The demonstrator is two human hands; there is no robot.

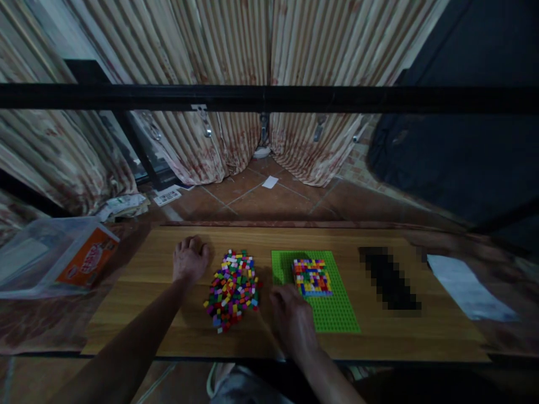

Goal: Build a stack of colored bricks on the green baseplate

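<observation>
My left hand (190, 260) rests on the wooden table to the left of a loose pile of small coloured building bricks (233, 289). Its fingers are curled in, and nothing shows in them. Over the left edge of a green baseplate (337, 314) is my right hand (292, 317), its thumb and fingers drawn together. Whether a brick is between those fingertips is too small and dim to tell. Just beyond them, a blocky multicoloured brick build (312, 277) sits on the baseplate, its lowest row blue.
A dark pixelated patch (389, 278) covers something right of the baseplate. White paper or plastic (471, 289) lies at the table's right end. To the left stands a clear plastic box (42, 269) with an orange label. A black rail (269, 99) crosses before the curtains.
</observation>
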